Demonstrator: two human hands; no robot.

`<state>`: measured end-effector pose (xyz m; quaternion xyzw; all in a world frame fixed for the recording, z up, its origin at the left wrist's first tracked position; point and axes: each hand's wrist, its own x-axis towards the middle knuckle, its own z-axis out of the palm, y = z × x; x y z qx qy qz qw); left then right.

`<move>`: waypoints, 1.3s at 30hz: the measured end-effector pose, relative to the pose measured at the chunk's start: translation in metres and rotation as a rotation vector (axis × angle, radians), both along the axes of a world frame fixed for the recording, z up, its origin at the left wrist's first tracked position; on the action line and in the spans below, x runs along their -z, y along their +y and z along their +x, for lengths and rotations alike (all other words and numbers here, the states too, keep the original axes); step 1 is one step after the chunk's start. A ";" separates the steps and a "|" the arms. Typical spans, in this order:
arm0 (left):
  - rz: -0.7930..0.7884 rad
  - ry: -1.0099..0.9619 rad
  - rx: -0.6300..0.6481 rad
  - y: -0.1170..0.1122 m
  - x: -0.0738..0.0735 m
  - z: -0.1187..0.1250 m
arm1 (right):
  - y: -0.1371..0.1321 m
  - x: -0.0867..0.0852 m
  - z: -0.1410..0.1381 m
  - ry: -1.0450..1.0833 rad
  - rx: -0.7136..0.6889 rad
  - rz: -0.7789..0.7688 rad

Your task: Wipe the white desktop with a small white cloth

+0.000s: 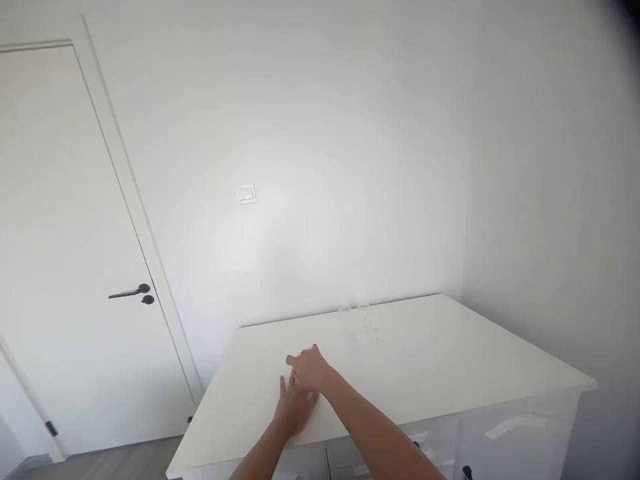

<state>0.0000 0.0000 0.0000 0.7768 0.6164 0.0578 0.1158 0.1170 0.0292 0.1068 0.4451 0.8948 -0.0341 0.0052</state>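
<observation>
Both hands meet over the white cabinet top (410, 367), left of its middle. My right hand (309, 369) sits above and partly in front of my left hand (295, 408), with its fingers bent downward and its thumb side to the left. A small clear glint shows by the right fingers, but what they grip is hidden. Low on the surface, my left hand is curved, two fingertips pointing away from me. A faint see-through edge shows beside its thumb, too unclear to name.
Several small clear, glass-like pieces (367, 330) are on the cabinet top toward the wall, hard to make out. A light switch (246, 194) is on the white wall. At left is a white door with a black handle (131, 292). Cabinet doors with dark knobs (467, 473) are below.
</observation>
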 end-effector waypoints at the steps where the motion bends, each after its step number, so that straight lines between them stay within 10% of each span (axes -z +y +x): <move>1: -0.008 0.004 -0.005 -0.001 -0.002 0.001 | -0.002 0.001 0.001 0.004 0.002 0.009; 39: -0.014 0.016 0.004 0.003 -0.001 -0.002 | 0.004 0.000 -0.009 0.003 0.044 -0.015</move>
